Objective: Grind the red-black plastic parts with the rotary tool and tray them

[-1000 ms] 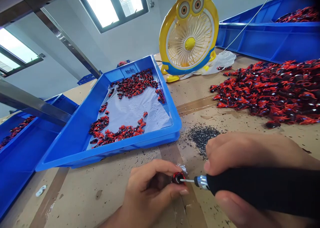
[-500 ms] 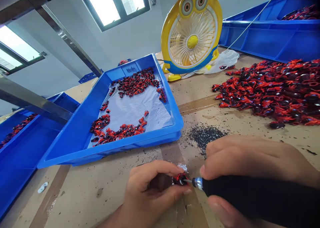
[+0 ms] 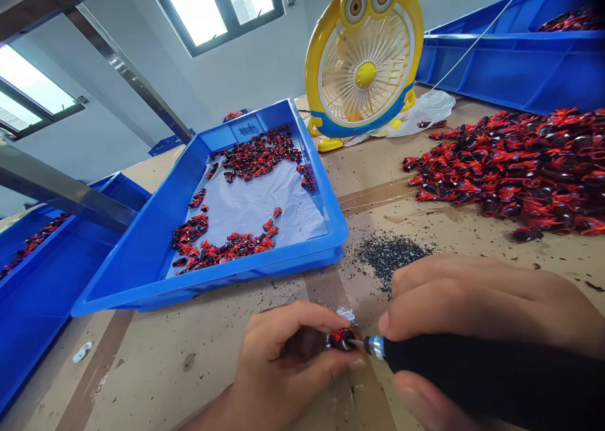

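Observation:
My left hand (image 3: pixel 278 362) pinches a small red-and-black plastic part (image 3: pixel 341 339) between thumb and fingertips, its round dark opening turned to the right. In my right hand (image 3: pixel 458 305) lies a thick black rotary tool (image 3: pixel 472 362) with a silver collar, gripped from above with the thumb below. Its thin metal bit (image 3: pixel 358 343) meets the opening of the part; how deep the tip sits is hidden. Just beyond my hands, black shavings (image 3: pixel 390 254) are scattered over the brown tabletop (image 3: pixel 161 368).
A blue tray (image 3: pixel 227 273) lined with white sheeting holds many similar parts. To the right lies a large heap of red-and-black parts (image 3: pixel 520 166). Behind stand a yellow fan (image 3: pixel 365 75) and blue bins (image 3: pixel 496 72). A small white piece (image 3: pixel 82 352) lies at left.
The view has shifted very slightly. Both hands keep their hold, and the bit stays at the part's opening.

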Action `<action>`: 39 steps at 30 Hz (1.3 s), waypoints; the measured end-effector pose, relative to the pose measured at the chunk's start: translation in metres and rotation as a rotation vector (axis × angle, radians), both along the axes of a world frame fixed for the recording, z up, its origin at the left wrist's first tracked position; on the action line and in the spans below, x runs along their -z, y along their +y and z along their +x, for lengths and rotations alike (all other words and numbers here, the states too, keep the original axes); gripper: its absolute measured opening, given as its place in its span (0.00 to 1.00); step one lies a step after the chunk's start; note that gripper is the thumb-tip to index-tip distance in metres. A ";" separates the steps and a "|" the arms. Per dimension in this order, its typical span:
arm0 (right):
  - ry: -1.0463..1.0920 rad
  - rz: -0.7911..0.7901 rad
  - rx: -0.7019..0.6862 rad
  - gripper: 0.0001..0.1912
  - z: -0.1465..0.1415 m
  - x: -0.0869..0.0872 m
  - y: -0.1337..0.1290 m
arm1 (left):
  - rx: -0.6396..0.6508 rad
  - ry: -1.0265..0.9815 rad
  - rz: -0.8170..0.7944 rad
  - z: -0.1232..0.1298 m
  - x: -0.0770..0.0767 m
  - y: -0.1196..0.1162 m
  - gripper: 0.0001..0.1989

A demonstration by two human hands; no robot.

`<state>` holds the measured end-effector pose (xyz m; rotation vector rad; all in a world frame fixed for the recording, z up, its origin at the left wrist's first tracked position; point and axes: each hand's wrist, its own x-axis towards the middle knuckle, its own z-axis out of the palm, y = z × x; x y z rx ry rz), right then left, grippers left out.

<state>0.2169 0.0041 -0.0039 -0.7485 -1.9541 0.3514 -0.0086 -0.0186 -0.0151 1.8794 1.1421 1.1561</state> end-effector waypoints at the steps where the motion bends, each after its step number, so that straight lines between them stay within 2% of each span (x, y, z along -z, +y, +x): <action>1: 0.000 0.003 -0.003 0.15 -0.001 0.000 -0.001 | -0.001 -0.001 -0.001 0.000 0.000 0.000 0.12; 3: 0.016 0.000 0.001 0.13 -0.002 0.001 -0.003 | -0.004 0.001 -0.003 0.001 0.000 0.000 0.11; 8: 0.100 -0.038 0.056 0.02 -0.010 0.000 -0.008 | 0.010 -0.018 -0.016 0.000 0.000 -0.001 0.13; 15: 0.107 -0.083 0.031 0.04 -0.010 0.001 -0.005 | 0.026 -0.037 -0.046 0.001 0.001 -0.001 0.12; 18: 0.079 -0.055 0.032 0.04 -0.005 0.003 -0.005 | 0.026 -0.032 -0.063 0.001 0.000 -0.001 0.12; 23: 0.007 0.019 0.008 0.13 0.001 0.009 -0.001 | 0.024 -0.026 -0.078 0.000 0.001 -0.001 0.12; 27: -0.014 0.046 0.015 0.16 0.001 0.014 0.004 | 0.026 -0.023 -0.074 -0.001 0.001 -0.001 0.12; 33: -0.012 0.048 0.027 0.17 0.000 0.016 0.006 | 0.025 -0.037 -0.080 -0.001 0.001 -0.001 0.11; 39: 0.019 0.014 0.032 0.12 -0.004 0.009 0.000 | 0.021 -0.040 -0.109 -0.002 0.003 -0.001 0.09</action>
